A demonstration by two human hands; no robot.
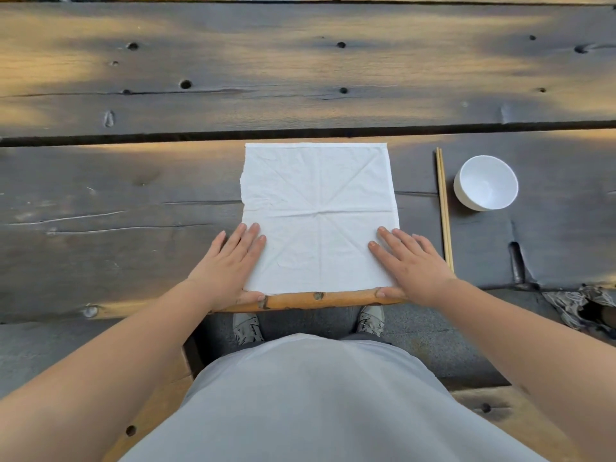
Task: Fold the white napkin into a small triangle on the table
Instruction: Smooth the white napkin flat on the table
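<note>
The white napkin (318, 208) lies spread flat as a square on the wooden table (133, 201), its near edge along the table's front edge. Old creases cross it straight and diagonally through the middle. My left hand (233, 263) rests palm down on the napkin's near left corner, fingers together, thumb at the table edge. My right hand (408, 265) rests palm down on the near right corner in the same way. Neither hand has the cloth pinched or lifted.
A pair of wooden chopsticks (444, 208) lies lengthwise to the right of the napkin. A white bowl (486, 182) stands just beyond them. A dark gap (200, 136) between planks runs behind the napkin. Below the table edge are my shoes and a patterned cloth (573, 305).
</note>
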